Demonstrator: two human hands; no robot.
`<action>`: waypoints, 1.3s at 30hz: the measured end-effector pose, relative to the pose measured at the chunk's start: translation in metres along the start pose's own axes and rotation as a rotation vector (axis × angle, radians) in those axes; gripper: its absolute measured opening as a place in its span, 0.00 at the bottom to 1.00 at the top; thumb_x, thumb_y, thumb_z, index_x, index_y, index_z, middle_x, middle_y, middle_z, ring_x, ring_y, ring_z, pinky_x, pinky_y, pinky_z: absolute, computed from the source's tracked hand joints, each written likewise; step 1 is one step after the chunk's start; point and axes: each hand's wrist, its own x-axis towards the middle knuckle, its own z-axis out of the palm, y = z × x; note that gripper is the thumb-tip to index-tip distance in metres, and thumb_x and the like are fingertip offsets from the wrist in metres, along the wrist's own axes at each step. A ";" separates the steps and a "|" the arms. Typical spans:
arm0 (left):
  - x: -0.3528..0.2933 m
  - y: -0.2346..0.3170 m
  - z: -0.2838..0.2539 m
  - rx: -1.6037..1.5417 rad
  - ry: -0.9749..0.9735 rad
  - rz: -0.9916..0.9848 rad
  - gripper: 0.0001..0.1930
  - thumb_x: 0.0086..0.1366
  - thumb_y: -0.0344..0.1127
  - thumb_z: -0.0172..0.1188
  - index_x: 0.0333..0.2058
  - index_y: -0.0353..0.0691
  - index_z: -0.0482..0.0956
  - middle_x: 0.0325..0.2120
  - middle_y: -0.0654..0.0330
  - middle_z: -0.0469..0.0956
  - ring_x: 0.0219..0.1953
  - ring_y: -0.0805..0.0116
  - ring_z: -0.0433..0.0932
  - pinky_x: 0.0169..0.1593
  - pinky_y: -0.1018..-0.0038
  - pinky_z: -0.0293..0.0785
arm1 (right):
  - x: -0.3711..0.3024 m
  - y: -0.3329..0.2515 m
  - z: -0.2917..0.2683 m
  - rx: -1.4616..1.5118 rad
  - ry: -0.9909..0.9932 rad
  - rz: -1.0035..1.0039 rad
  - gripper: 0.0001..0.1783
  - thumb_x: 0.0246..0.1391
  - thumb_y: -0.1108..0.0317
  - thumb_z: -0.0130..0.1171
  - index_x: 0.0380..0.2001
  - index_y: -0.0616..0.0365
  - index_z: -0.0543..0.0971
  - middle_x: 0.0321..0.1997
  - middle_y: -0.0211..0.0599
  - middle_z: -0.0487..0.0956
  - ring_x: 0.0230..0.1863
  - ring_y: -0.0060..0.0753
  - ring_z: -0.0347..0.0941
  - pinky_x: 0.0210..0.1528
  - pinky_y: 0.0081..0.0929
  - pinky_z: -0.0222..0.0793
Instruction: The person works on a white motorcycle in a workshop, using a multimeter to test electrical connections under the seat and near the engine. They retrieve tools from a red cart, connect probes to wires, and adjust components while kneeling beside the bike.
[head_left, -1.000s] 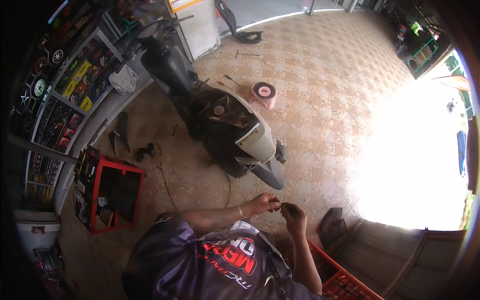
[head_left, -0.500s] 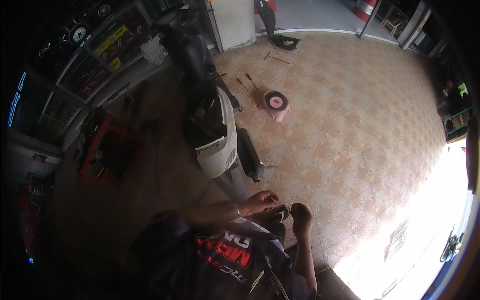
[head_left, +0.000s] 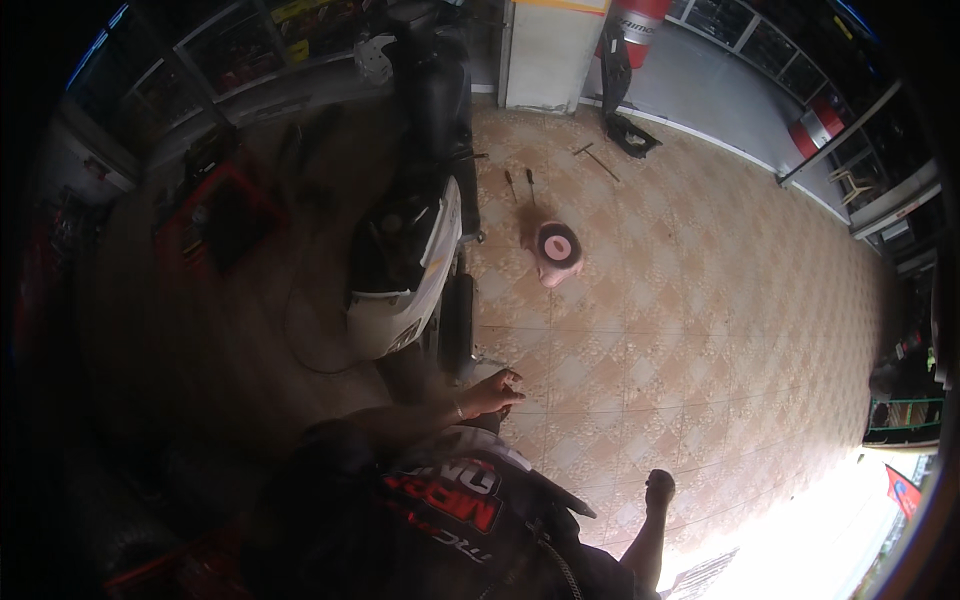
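Note:
My left hand point(head_left: 488, 394) is out in front of me beside the rear of a scooter point(head_left: 405, 255), its fingers bent in toward the thumb. Anything between those fingers is too small and dark to make out. Off to the right, low over the tiled floor, my right hand point(head_left: 658, 488) is closed in a fist, and its contents are hidden. The scooter has a white tail panel point(head_left: 385, 328) and a black muffler point(head_left: 457, 322), which lies just beyond my left hand.
A pink stool point(head_left: 557, 250) with a dark ring on its seat stands ahead on the tiles. Two screwdrivers point(head_left: 521, 185), a T-handle wrench point(head_left: 598, 160) and a black scooter panel point(head_left: 630, 138) lie farther off. At left sits a red tray point(head_left: 222, 215).
My hands, close together before, are now apart: the right has swung down and right, the left slightly left. The view has shifted, showing more of the floor at right.

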 end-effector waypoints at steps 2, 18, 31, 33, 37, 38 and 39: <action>0.021 -0.005 -0.017 -0.022 0.095 -0.029 0.29 0.62 0.39 0.70 0.57 0.36 0.68 0.26 0.61 0.77 0.25 0.75 0.74 0.30 0.75 0.72 | -0.017 0.050 -0.002 -0.094 -0.102 0.175 0.13 0.57 0.62 0.59 0.30 0.62 0.84 0.23 0.38 0.83 0.22 0.30 0.80 0.26 0.30 0.75; 0.166 0.041 -0.076 -0.203 0.603 -0.139 0.33 0.61 0.39 0.71 0.59 0.36 0.64 0.26 0.60 0.76 0.24 0.74 0.73 0.28 0.73 0.71 | 0.320 -0.085 0.062 -0.429 -0.460 -0.347 0.12 0.55 0.64 0.60 0.25 0.62 0.83 0.21 0.36 0.82 0.23 0.30 0.78 0.28 0.31 0.74; 0.279 0.226 -0.084 -0.370 0.783 0.116 0.32 0.63 0.41 0.69 0.60 0.35 0.64 0.29 0.59 0.79 0.26 0.72 0.76 0.32 0.73 0.74 | 0.374 -0.686 0.270 -0.146 -1.082 -1.154 0.11 0.62 0.61 0.60 0.38 0.57 0.82 0.38 0.41 0.84 0.40 0.39 0.83 0.42 0.32 0.76; 0.282 0.244 -0.098 -0.467 0.801 0.191 0.30 0.65 0.42 0.67 0.59 0.35 0.66 0.33 0.59 0.78 0.28 0.73 0.76 0.34 0.73 0.75 | 0.339 -0.724 0.299 -0.189 -1.142 -1.338 0.10 0.59 0.61 0.60 0.38 0.54 0.83 0.39 0.38 0.84 0.43 0.43 0.82 0.45 0.35 0.75; 0.286 0.270 -0.142 -0.681 0.800 0.294 0.19 0.72 0.42 0.60 0.54 0.36 0.72 0.33 0.64 0.79 0.35 0.78 0.75 0.39 0.79 0.73 | 0.297 -0.769 0.347 -0.226 -1.219 -1.435 0.16 0.45 0.63 0.64 0.39 0.52 0.82 0.38 0.40 0.83 0.46 0.48 0.80 0.49 0.42 0.74; 0.284 0.274 -0.155 -0.732 0.779 0.345 0.18 0.72 0.42 0.60 0.53 0.36 0.73 0.33 0.64 0.79 0.35 0.79 0.75 0.39 0.79 0.73 | 0.294 -0.778 0.356 -0.266 -1.211 -1.523 0.13 0.49 0.63 0.62 0.39 0.54 0.83 0.40 0.42 0.83 0.46 0.48 0.80 0.48 0.41 0.74; 0.284 0.276 -0.162 -0.796 0.751 0.377 0.17 0.72 0.43 0.59 0.51 0.37 0.74 0.34 0.64 0.78 0.36 0.79 0.75 0.40 0.79 0.72 | 0.293 -0.786 0.367 -0.270 -1.270 -1.472 0.12 0.54 0.63 0.61 0.39 0.55 0.83 0.42 0.43 0.83 0.46 0.47 0.80 0.48 0.41 0.74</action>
